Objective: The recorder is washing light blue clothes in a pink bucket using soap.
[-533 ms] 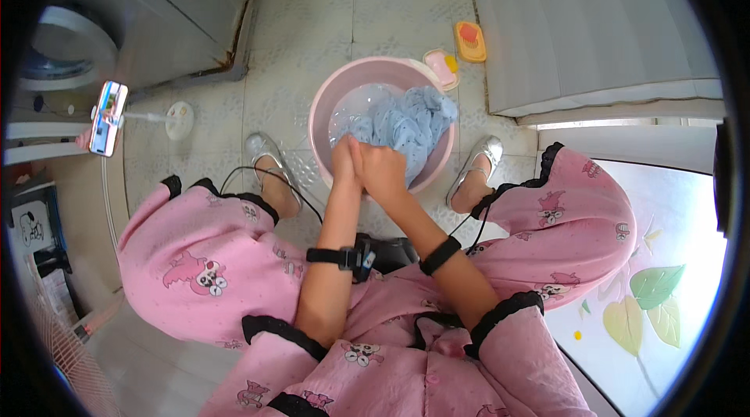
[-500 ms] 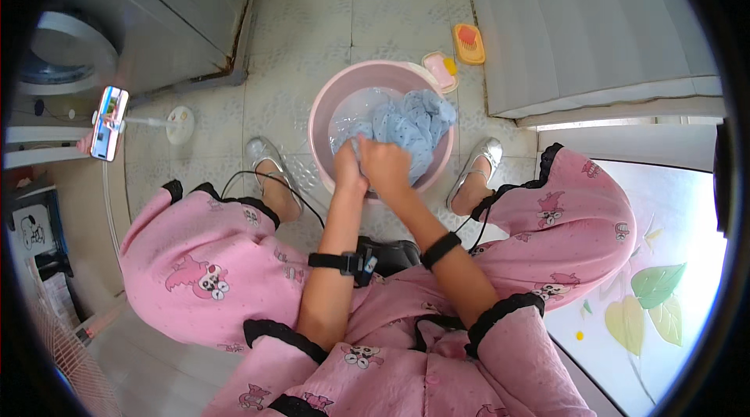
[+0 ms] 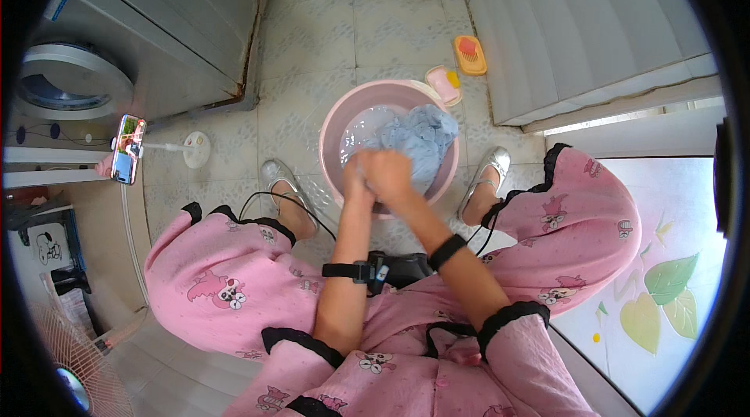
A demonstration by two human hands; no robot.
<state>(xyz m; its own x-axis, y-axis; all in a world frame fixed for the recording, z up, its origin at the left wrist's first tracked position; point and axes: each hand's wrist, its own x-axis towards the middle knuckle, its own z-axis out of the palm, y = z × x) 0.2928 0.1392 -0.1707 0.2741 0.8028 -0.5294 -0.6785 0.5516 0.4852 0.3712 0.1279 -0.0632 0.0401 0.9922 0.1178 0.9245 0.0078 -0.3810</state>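
A pink round basin [image 3: 329,136] with water in it stands on the floor between my feet. Wet light blue cloth [image 3: 427,140], patterned with small dark marks, lies bunched along its right side. Over the near part of the basin, my left hand [image 3: 358,173] and my right hand [image 3: 388,172] are closed and pressed together at the cloth's near left end. Both grip the cloth, though my fingers hide most of the gripped part. Just past the rim sit a pink bar of soap with something yellow on a pale dish [image 3: 444,86] and an orange-yellow soap box [image 3: 469,58].
At the left, a phone [image 3: 127,149] is held on a stand with a round white base [image 3: 197,150]. Behind it is a washing machine with a round door [image 3: 72,83]. A wire-caged fan [image 3: 87,374] stands lower left. Silver shoes [image 3: 283,176] flank the basin.
My closed hands have drawn slightly toward me, further from the bulk of the cloth. The view has shifted, so the whole scene sits lower and further right.
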